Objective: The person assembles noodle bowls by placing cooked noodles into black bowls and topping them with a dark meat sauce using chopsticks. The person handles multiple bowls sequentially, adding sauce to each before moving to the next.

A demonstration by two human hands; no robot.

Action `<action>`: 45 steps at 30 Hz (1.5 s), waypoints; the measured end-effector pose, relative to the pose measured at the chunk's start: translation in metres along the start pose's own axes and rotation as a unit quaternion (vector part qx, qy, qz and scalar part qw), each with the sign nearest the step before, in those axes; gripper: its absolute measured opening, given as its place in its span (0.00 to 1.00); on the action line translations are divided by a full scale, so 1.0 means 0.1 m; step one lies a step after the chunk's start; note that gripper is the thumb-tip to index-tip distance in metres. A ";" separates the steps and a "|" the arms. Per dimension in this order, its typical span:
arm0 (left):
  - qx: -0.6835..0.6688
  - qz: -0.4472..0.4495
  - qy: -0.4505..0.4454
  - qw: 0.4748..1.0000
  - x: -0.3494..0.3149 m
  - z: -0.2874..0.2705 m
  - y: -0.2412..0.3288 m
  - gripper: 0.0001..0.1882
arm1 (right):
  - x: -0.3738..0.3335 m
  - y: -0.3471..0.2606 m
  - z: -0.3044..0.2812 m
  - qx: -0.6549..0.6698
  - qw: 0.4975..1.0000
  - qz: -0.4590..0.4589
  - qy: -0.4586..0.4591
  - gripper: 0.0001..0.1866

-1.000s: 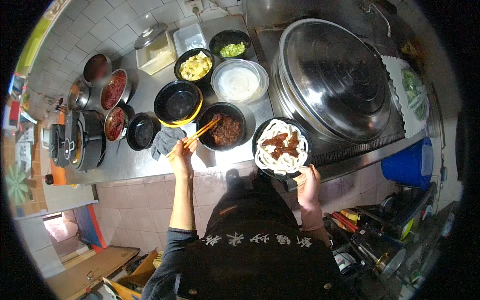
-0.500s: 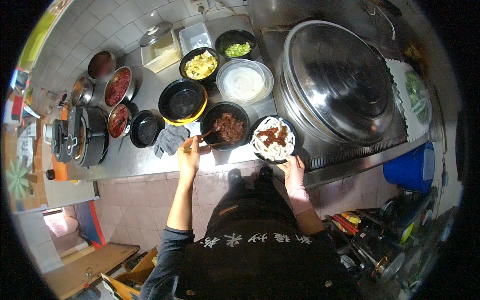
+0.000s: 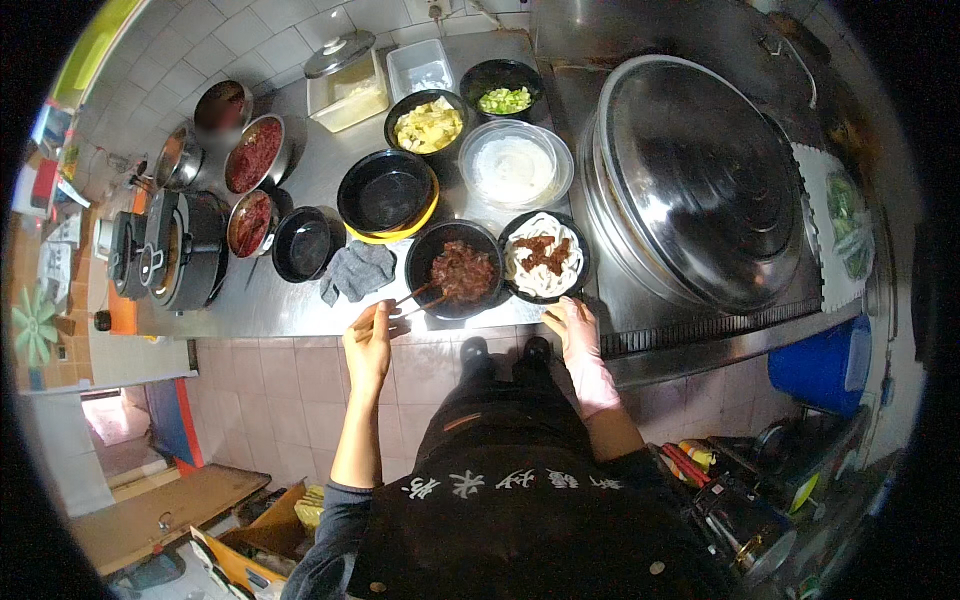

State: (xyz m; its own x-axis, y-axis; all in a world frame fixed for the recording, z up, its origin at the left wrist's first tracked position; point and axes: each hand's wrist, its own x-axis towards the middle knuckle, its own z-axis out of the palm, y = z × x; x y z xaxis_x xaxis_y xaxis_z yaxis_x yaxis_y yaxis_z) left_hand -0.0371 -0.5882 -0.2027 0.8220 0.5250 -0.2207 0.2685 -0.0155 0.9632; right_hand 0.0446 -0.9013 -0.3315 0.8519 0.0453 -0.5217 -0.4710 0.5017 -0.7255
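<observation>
My left hand (image 3: 368,345) is closed around a pair of wooden chopsticks (image 3: 404,302). Their tips reach into a black bowl (image 3: 418,293) of dark, shredded-looking meat (image 3: 462,272) at the counter's near edge. Just right of it, touching or nearly so, is a smaller black bowl (image 3: 584,262) of thick white noodles (image 3: 527,272), topped with some of the same brown meat (image 3: 548,250). My right hand (image 3: 573,335), in a pale pink glove, has its fingers at the near rim of the noodle bowl and grips it; the fingertips are partly hidden.
A grey cloth (image 3: 360,271) lies left of the meat bowl. Behind are stacked black bowls (image 3: 388,190), clear lidded tubs (image 3: 515,165), and bowls of yellow pieces (image 3: 428,125) and chopped greens (image 3: 504,100). A large domed metal lid (image 3: 700,180) covers the right side.
The noodle bowl has moved slightly left and closer to the meat bowl, with my right hand following. My left hand and the chopsticks have come a little toward me. The view has shifted somewhat.
</observation>
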 end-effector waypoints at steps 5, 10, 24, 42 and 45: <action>-0.015 0.010 -0.004 1.000 -0.05 -0.03 0.15 0.18 | -0.25 -0.05 0.17 -0.049 0.990 0.114 -0.063 0.17; 0.015 -0.002 -0.085 0.996 0.34 0.11 -0.18 0.17 | -0.29 0.40 0.88 -0.181 0.959 0.135 -0.172 0.26; -0.193 -0.089 0.022 0.977 0.31 -0.11 -0.60 0.16 | -0.28 0.44 1.30 -0.125 0.960 0.195 -0.159 0.21; -0.192 -0.036 0.026 0.980 0.32 -0.51 -0.02 0.16 | -0.05 0.94 0.97 -0.385 0.909 -0.064 -0.148 0.37; -0.249 -0.065 0.020 0.966 0.45 -0.30 -0.11 0.15 | -0.55 0.43 1.46 -0.415 0.891 -0.025 -0.184 0.46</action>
State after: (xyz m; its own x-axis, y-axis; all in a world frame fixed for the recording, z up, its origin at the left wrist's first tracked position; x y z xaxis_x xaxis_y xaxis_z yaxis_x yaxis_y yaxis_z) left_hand -0.0180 -0.5393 -0.2188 0.7752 0.5275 -0.3475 0.0849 0.4582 0.8848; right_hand 0.0109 -0.7560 -0.2679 0.8215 0.3984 -0.4080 -0.3072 -0.2936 -0.9052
